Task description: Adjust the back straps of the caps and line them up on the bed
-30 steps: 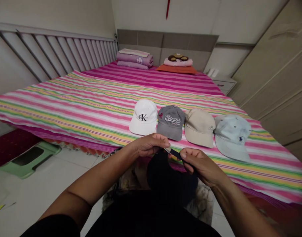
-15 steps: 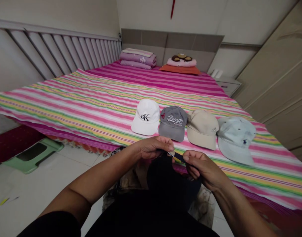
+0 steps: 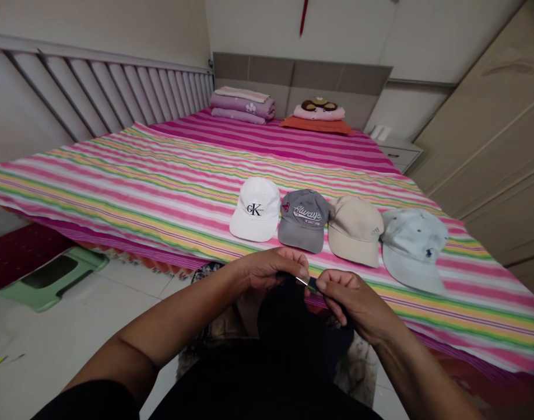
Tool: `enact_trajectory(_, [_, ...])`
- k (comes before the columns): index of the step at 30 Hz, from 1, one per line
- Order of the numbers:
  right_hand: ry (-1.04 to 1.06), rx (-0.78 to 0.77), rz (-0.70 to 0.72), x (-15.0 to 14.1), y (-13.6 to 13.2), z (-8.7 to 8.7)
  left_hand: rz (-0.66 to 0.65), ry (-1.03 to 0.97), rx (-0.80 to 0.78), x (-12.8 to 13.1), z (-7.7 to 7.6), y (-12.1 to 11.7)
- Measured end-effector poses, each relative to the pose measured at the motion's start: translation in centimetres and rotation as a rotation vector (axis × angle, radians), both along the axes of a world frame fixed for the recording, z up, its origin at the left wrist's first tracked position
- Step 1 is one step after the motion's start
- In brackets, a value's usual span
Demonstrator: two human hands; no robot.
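A black cap (image 3: 284, 318) is in front of my body, its outline partly lost against my black clothes. My left hand (image 3: 276, 267) pinches the strap side that carries a small shiny metal buckle (image 3: 302, 281). The dark strap end (image 3: 313, 284) is between the thumb and fingers of my right hand (image 3: 350, 296), very near the buckle. Whether the strap passes through the buckle I cannot tell. Beyond my hands, a white cap (image 3: 256, 209), a grey cap (image 3: 304, 220), a beige cap (image 3: 355, 230) and a pale blue cap (image 3: 413, 249) lie in a row.
The caps lie on a striped sheet (image 3: 162, 186) over a bed. Folded purple bedding (image 3: 242, 107) and a pink bundle (image 3: 319, 112) sit by the headboard (image 3: 267, 81). A green stool (image 3: 48, 280) is on the floor at left; a white nightstand (image 3: 400, 156) stands at right.
My hands have come slightly closer together at the strap, and less of the strap shows between them. The view has shifted a little; the row of caps is unmoved.
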State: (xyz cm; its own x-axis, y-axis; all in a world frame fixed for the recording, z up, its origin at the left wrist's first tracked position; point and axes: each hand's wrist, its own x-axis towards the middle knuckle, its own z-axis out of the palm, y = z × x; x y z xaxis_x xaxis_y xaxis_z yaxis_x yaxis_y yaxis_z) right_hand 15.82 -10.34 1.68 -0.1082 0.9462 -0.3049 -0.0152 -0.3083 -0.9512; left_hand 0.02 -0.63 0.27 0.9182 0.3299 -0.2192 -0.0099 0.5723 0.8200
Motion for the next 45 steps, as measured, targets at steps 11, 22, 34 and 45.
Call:
enact_trajectory(11, [0.064,-0.004,-0.019,-0.5,0.0,-0.4,0.037,0.014,0.009,0.4,-0.4,-0.1])
enact_trajectory(22, [0.067,-0.039,-0.068,-0.1,0.0,-0.4,0.062,0.046,-0.032,0.4,-0.3,-0.3])
enact_trajectory(34, [0.129,-0.064,-0.078,0.0,-0.1,-0.7,0.097,0.042,-0.013,0.6,-0.3,-0.4])
enact_trajectory(45, [0.02,-0.038,0.187,5.4,0.7,-2.5,0.237,-0.019,0.024,-0.5,0.0,1.2])
